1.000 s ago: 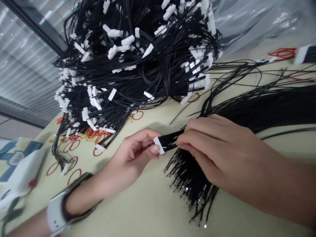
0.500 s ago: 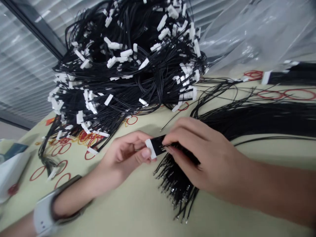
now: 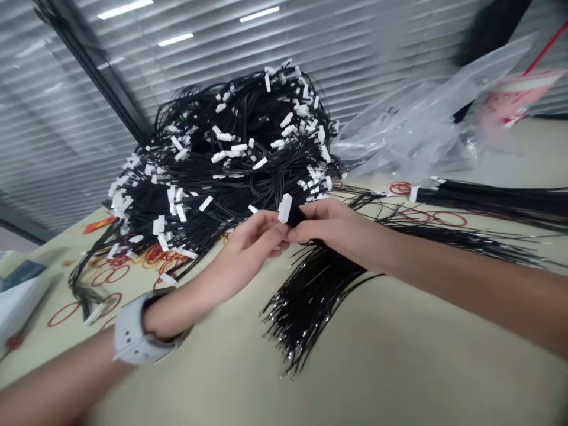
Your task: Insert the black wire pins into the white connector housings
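A white connector [image 3: 285, 208] with black wires stands tilted up between my two hands. My left hand [image 3: 248, 251] is closed, its thumb and fingertips at the connector's lower end. Just behind the connector, my right hand [image 3: 331, 228] pinches the black wires, and its thumb meets the left one. Below my right hand a bundle of loose black wires [image 3: 310, 296] with small metal tips fans out over the table; my fingers hide where its upper part runs.
A large heap of black cables [image 3: 222, 171] with white connectors rises behind my hands. Red rubber bands [image 3: 110, 273] lie left. Clear plastic bags [image 3: 412, 130] and another cable bundle [image 3: 492, 198] are at the right. A white box [image 3: 22, 302] stands far left.
The view has tilted up and back. My hands have come together, the connector now pointing upward. The long wires that lay to the right now show their metal ends.
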The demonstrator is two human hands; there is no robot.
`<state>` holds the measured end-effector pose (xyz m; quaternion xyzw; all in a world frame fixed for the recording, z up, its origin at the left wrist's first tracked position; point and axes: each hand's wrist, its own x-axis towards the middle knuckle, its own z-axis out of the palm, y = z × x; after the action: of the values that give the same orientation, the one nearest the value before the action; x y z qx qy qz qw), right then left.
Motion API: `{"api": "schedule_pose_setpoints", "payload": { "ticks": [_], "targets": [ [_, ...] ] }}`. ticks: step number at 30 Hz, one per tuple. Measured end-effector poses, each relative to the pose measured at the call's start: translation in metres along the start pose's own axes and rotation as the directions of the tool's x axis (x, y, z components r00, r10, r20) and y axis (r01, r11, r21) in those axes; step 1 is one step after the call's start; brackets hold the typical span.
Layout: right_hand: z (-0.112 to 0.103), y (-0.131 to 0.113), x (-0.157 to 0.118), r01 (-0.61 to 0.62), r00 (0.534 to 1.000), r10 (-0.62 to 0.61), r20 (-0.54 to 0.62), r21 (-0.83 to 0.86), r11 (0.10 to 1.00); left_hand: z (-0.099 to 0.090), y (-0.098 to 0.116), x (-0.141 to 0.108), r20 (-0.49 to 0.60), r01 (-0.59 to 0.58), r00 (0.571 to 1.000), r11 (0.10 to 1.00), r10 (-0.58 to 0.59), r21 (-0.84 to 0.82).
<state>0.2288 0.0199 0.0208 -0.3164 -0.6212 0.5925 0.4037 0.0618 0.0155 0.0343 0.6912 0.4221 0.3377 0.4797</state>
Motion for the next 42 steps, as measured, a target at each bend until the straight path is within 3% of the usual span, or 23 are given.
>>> {"api": "schedule_pose_setpoints", "payload": {
  "ticks": [5,10,15,24,30,35,38,40,42],
  "targets": [
    [-0.005,-0.001,0.004,0.075,0.996,-0.071,-0.058,0.072,0.995,0.012,-0.004,0.006,-0.031,-0.042,0.999,0.996,0.040,-0.084],
    [-0.003,-0.002,0.004,0.094,0.987,-0.085,-0.140,0.054,0.994,0.021,-0.007,0.005,-0.038,-0.115,0.992,0.986,0.121,0.124],
    [-0.002,0.000,0.005,0.076,0.984,-0.070,-0.161,0.034,0.997,0.027,-0.006,0.013,-0.043,-0.174,0.982,0.965,0.186,0.194],
    [-0.002,-0.009,-0.001,-0.015,0.978,0.005,-0.208,-0.049,0.999,0.029,-0.006,0.003,0.119,-0.127,0.987,0.969,0.104,0.211],
    [-0.009,-0.015,0.004,0.014,0.958,-0.043,-0.282,-0.104,0.994,0.032,-0.016,0.005,0.022,-0.063,0.998,0.976,0.059,0.207],
    [-0.013,-0.023,0.001,0.001,0.960,-0.056,-0.275,-0.195,0.981,0.034,-0.006,0.011,-0.111,0.022,0.994,0.973,0.004,0.229],
    [-0.009,-0.026,-0.003,-0.025,0.966,-0.044,-0.256,-0.257,0.966,0.037,0.003,0.016,0.042,0.016,0.999,0.967,-0.027,0.254],
    [-0.006,-0.027,-0.006,-0.028,0.968,-0.048,-0.244,-0.299,0.954,0.043,0.006,0.018,0.186,-0.041,0.982,0.951,-0.017,0.305],
    [-0.002,-0.026,-0.007,-0.022,0.971,-0.060,-0.231,-0.336,0.941,0.052,0.007,0.018,0.244,-0.119,0.969,0.920,0.026,0.373]
  ]
}}
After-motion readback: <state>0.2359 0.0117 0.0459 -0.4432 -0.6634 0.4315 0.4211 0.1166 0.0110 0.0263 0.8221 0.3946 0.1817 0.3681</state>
